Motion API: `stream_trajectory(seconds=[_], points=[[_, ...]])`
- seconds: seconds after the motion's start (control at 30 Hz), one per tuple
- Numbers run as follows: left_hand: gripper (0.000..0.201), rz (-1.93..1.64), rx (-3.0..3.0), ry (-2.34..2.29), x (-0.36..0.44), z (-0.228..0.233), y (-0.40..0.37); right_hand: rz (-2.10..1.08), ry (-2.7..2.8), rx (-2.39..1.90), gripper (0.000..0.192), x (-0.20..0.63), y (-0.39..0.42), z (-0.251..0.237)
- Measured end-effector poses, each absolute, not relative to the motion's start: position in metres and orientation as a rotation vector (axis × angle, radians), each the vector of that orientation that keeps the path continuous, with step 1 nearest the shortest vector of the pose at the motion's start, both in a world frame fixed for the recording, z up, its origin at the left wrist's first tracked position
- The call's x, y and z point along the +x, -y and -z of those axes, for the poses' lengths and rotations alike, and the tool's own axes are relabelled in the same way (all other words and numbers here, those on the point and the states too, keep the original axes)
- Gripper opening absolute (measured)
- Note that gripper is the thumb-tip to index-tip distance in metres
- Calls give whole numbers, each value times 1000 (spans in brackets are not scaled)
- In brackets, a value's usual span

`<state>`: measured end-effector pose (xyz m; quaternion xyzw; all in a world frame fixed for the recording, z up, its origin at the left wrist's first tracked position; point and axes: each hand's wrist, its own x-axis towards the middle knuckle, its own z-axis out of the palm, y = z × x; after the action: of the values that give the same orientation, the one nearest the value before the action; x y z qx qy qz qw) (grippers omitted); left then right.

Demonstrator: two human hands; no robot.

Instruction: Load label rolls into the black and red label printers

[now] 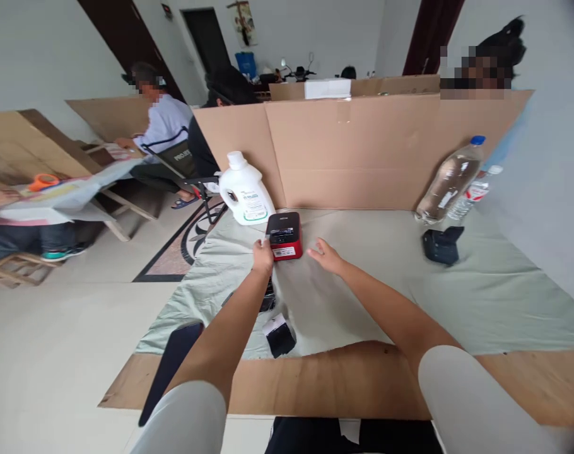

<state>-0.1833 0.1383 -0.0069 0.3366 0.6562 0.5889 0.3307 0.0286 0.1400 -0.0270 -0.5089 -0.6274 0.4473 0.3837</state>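
Observation:
A small red-and-black box-shaped device [286,233], which looks like a label printer, stands on the cloth. It has a white label low on its front. My left hand [263,255] is closed against its left side, with some fingertips hidden. To its right, my right hand [325,255] is held a little apart, fingers spread and nothing in them. Just behind the device is a white jug [247,189] with a handle and a white cap. Under my left forearm lie a dark, partly hidden item [268,299] and a small black piece with a white end [281,339].
A cardboard screen [357,154] closes off the back. On the right are a large blue-capped bottle [450,180], a smaller clear bottle [471,195] and a black case [441,246]. A dark flat object [171,369] lies at the left edge. Other people sit beyond.

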Motion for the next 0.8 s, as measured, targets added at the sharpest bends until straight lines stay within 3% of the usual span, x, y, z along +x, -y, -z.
stream_trajectory(seconds=[0.1,0.2,0.3,0.5,0.8], points=[[48,-1363,1298,-2065,-157,19,-96,-690,1623,-1541,70,112,-125,27],[58,-1117,1849,-1782,-109,35,-31,-118,1381,-1828,69,204,-110,20],[59,-707,2187,-1456,-54,43,33,195,1056,-2056,80,276,-101,17],[61,-219,2491,-1073,-4,38,96,-125,823,-2401,114,334,-100,25],[67,-87,2567,-971,-24,39,121,-81,971,-2352,103,320,-82,24]])
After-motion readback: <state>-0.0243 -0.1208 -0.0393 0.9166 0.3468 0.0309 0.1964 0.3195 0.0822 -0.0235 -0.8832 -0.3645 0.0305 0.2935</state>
